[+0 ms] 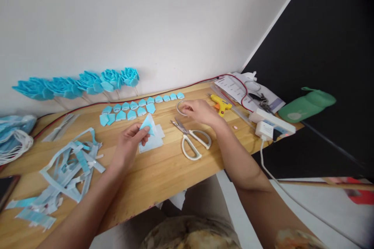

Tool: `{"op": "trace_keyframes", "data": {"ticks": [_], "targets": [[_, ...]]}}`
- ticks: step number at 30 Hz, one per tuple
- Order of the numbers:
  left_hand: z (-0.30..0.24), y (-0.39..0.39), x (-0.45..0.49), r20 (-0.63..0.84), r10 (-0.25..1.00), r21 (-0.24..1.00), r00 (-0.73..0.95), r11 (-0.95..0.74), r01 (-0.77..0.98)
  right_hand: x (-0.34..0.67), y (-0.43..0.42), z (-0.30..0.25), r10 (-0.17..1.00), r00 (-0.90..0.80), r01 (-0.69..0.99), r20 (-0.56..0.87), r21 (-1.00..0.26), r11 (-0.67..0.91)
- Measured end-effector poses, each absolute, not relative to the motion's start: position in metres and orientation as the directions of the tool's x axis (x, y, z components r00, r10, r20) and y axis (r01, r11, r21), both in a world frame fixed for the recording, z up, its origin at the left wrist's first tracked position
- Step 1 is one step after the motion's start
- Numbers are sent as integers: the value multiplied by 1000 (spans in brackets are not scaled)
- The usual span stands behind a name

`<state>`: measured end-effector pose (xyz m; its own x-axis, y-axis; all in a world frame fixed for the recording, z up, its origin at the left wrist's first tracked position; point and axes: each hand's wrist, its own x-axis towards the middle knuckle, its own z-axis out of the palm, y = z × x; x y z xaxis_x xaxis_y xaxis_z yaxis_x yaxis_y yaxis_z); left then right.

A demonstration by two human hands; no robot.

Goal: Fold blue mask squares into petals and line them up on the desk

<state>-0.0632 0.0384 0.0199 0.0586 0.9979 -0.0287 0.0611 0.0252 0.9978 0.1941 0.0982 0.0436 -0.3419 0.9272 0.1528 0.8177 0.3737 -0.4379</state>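
Observation:
Between the thumb and fingers of my left hand (134, 137) is a folded light-blue fabric piece (149, 123) with a pointed top. Under it lie pale square fabric sheets (154, 140) on the table. My right hand (200, 112) is closed with its fingertips at a thin white ring (177, 108), which looks like a roll of tape; the fingers partly hide it. Scissors (189, 135) with white handles lie slightly apart between my hands. Beyond my left hand, several folded blue petals (131, 114) lie in rows.
Several blue fabric flowers (89, 82) on sticks lean against the wall. Fabric strips (70, 175) are heaped at left, near bundled cords (17, 146). At right are a yellow glue gun (220, 104), papers (233, 87), a power strip (273, 120) with a cable, and a green bottle (306, 105).

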Motion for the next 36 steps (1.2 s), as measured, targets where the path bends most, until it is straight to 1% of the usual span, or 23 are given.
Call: {"op": "trace_keyframes", "data": {"ticks": [2, 4, 9, 12, 17, 22, 27, 30, 36], "targets": [[21, 39, -62, -32, 998, 999, 61, 29, 45, 190, 95, 45, 897, -438, 812, 59, -403, 423], [20, 40, -62, -44, 996, 998, 73, 42, 35, 186, 93, 45, 873, -488, 795, 17, -403, 453], [15, 41, -63, -66, 994, 998, 89, 64, 28, 180, 95, 41, 855, -514, 803, -68, -388, 452], [13, 42, -63, -80, 993, 997, 81, 80, 10, 177, 95, 38, 858, -511, 808, -55, -372, 457], [13, 42, -62, -88, 994, 996, 66, 90, -23, 169, 93, 36, 871, -492, 840, -10, -270, 471], [9, 44, -63, -103, 991, 992, 82, 109, -68, 161, 93, 32, 882, -471, 850, -26, -282, 446], [5, 45, -65, -102, 992, 993, 79, 106, -57, 157, 92, 30, 891, -454, 869, -16, -227, 439], [4, 45, -65, -102, 992, 991, 77, 108, -74, 158, 93, 32, 910, -413, 883, -36, -260, 390], [4, 45, -65, -91, 991, 993, 93, 98, -67, 162, 96, 33, 920, -388, 842, -61, -428, 328]]}}
